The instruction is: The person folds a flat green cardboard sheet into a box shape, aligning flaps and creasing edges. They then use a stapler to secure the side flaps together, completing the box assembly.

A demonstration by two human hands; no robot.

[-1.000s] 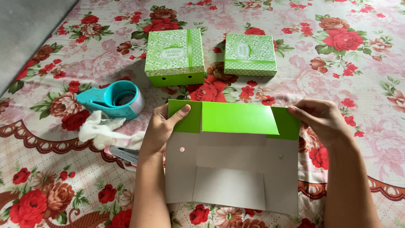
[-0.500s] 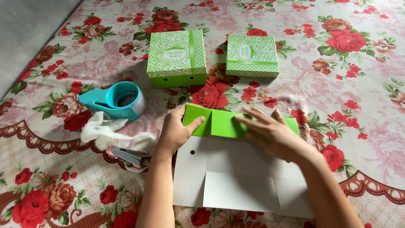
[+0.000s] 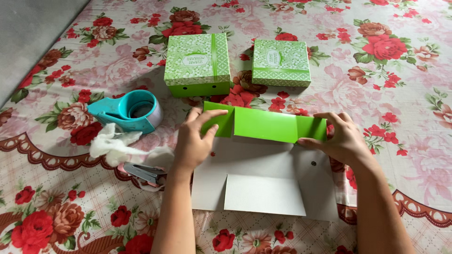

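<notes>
A flat cardboard box blank (image 3: 263,181), grey inside with a bright green folded flap (image 3: 266,124) along its far edge, lies on the flowered cloth in front of me. My left hand (image 3: 195,141) presses the left end of the green flap, thumb on the small side tab. At the right end my right hand (image 3: 341,138) pinches the flap with its fingertips. Both hands hold the flap folded over toward me.
Two closed green patterned boxes (image 3: 197,63) (image 3: 281,62) stand behind the blank. A teal tape dispenser (image 3: 129,110), a crumpled white tissue (image 3: 115,143) and a stapler (image 3: 143,173) lie to the left. The flowered cloth (image 3: 405,84) covers the surface; grey floor shows at far left.
My right hand has slid from the middle of the green flap out to its right end. The flap's side tabs now show folded at both ends.
</notes>
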